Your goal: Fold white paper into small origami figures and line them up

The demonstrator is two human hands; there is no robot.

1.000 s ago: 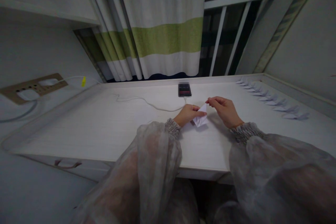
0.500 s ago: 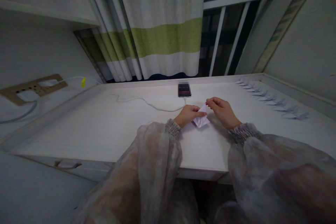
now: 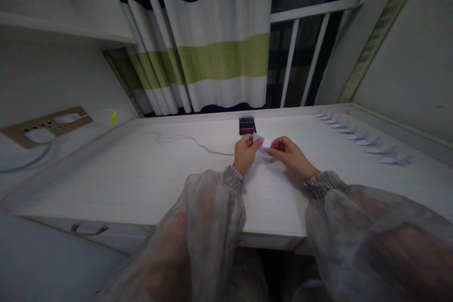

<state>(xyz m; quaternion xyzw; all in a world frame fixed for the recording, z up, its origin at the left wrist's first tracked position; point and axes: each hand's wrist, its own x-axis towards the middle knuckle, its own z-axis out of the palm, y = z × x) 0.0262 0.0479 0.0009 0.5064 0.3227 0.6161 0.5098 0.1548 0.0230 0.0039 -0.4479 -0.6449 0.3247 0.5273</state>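
Observation:
A small folded sheet of white paper (image 3: 260, 142) is held over the white desk, between my two hands. My left hand (image 3: 245, 153) pinches its left side, with the thumb on top. The fingertips of my right hand (image 3: 288, 155) are closed on its right edge. Parts of the folds are hidden behind my fingers. Both wrists carry gathered grey sleeve cuffs. Just beyond the paper lies a black phone (image 3: 247, 126) with a lit screen.
Several folded white paper figures (image 3: 368, 141) stand in a slanting row on the right of the desk (image 3: 116, 174). A white cable (image 3: 191, 138) runs across the desk. A socket strip (image 3: 47, 126) with plugs is at the left wall. Curtains (image 3: 222, 59) hang behind.
The paper has been turned and moved slightly left and away from me. My right hand has shifted from its upper tip down to its right edge. The view has tilted slightly.

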